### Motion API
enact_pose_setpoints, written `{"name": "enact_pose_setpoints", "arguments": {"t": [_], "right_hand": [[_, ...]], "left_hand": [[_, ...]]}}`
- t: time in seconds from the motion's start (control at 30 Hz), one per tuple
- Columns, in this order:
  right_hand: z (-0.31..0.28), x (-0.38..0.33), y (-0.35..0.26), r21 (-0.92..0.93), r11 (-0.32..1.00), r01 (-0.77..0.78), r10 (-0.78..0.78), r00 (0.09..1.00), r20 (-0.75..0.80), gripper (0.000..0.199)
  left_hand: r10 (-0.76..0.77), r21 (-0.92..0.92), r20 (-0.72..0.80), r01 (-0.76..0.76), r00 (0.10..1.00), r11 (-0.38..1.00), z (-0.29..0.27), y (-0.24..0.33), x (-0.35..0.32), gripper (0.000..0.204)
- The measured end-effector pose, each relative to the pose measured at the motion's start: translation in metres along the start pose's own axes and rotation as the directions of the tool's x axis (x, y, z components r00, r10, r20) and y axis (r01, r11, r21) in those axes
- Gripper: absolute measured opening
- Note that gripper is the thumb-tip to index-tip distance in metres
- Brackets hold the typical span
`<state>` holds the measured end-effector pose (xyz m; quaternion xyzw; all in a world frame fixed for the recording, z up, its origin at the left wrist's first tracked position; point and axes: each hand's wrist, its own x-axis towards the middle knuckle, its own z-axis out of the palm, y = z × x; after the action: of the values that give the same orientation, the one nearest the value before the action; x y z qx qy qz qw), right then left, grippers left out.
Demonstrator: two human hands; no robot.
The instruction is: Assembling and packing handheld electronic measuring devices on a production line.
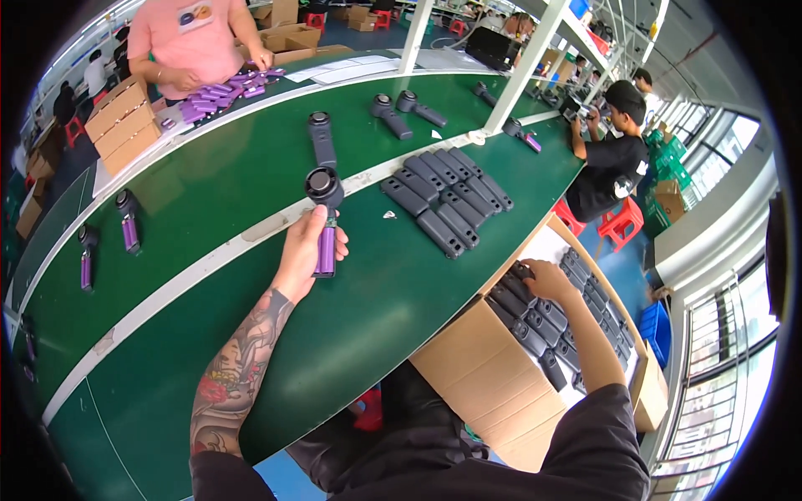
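My left hand [307,249] is wrapped around the bare handle end of a dark handheld device [324,185]. The device has a round head, and purple battery cells show along its handle. My right hand [547,280] reaches into a cardboard box [493,359], its fingers closed around a dark grey handle cover [521,272]. More covers of that kind [547,321] lie in rows inside the box. On the green table, between my two hands, several handle covers [447,196] are laid out side by side.
A white rail [242,242] separates my tabletop from a green belt [209,192]. Units with covered handles [321,138] and ones with bare purple cells [129,219] stand on it. Across it, a person handles purple cells [217,96]. Another person [614,150] sits at the far right.
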<state>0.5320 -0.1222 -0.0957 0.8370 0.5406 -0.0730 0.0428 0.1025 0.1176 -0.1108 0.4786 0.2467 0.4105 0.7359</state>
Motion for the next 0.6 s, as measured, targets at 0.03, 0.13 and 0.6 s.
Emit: {"name": "enact_pose_setpoints", "arguments": {"t": [0.03,0.13,0.6], "right_hand": [[-0.001,-0.003,0.002,-0.025,0.999,0.025,-0.025,1.000,-0.009,0.043],[-0.014,-0.002,-0.002,-0.109,0.994,0.003,-0.005,1.000,-0.021,0.044],[-0.068,0.006,-0.214,0.616,0.683,0.391,-0.102,0.887,-0.450,0.037]], "left_hand": [[-0.016,0.004,0.024,0.016,1.000,1.000,0.001,0.000,0.002,0.037],[-0.015,0.004,0.042,0.015,0.999,1.000,0.001,-0.001,0.005,0.036],[0.043,-0.379,-0.045,-0.057,0.998,0.924,-0.013,-0.019,0.002,0.043]]}}
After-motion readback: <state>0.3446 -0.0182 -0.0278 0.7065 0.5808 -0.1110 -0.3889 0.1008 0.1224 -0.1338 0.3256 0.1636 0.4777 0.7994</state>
